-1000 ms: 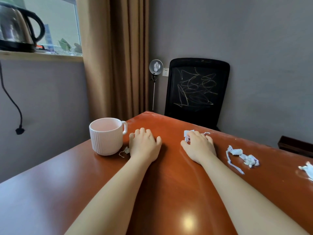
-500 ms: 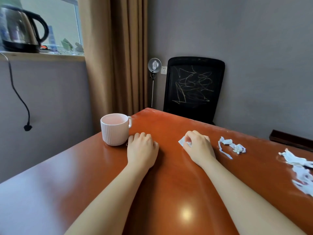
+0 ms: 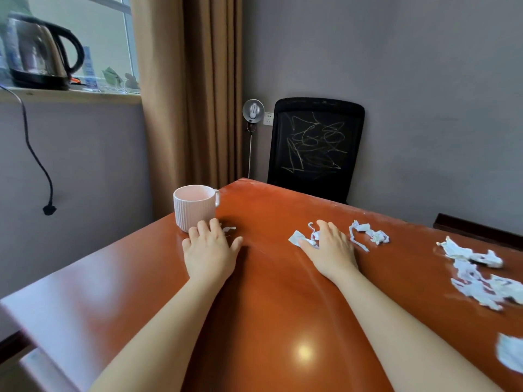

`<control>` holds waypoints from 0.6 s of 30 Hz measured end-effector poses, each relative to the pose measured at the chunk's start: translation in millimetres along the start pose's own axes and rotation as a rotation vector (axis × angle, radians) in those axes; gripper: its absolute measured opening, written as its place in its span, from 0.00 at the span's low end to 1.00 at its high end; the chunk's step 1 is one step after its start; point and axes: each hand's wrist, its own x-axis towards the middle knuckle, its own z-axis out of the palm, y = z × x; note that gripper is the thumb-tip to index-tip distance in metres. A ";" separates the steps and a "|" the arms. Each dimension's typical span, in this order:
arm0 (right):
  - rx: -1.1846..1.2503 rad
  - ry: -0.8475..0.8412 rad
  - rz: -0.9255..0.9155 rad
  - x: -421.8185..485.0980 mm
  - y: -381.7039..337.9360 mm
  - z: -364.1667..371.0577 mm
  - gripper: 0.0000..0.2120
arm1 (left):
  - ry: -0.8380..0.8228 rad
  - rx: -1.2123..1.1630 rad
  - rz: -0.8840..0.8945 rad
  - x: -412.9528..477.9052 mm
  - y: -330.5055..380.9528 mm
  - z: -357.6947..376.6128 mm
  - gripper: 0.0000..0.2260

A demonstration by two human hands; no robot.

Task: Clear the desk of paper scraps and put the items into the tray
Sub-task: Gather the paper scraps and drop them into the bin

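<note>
A pink ribbed mug (image 3: 194,210) stands upright at the desk's (image 3: 277,292) far left edge, handle on its right. A tiny scrap (image 3: 228,229) lies just right of its base. Mid-desk lie a flat white scrap (image 3: 297,238) and, nearby, a twisted scrap (image 3: 368,235). A crumpled pile (image 3: 475,275) sits toward the right edge, and a blurred scrap (image 3: 509,357) lies nearer.

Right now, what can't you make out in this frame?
Head view only.
Tray: none in frame.
Right hand covers part of the torn scrap; grip hidden.
Left hand hides part of the small scrap by the mug.
Corner scrap: blurred, cut by right edge.
</note>
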 end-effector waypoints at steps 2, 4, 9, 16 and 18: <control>0.081 -0.030 0.024 1.2 1.8 -1.8 0.34 | -0.033 -0.003 0.012 4.0 -0.4 2.6 0.25; 0.110 -0.057 0.030 3.3 2.7 -2.4 0.37 | -0.058 -0.001 0.037 8.2 0.4 4.6 0.25; 0.077 -0.087 0.032 8.3 0.4 -0.6 0.38 | -0.104 0.004 0.128 15.6 4.9 7.2 0.21; 0.287 -0.097 -0.096 17.5 1.9 -1.8 0.25 | -0.220 -0.182 0.336 17.7 19.9 13.2 0.14; 0.259 -0.072 -0.128 19.4 1.5 -0.1 0.25 | -0.252 -0.214 0.356 20.3 25.2 17.0 0.17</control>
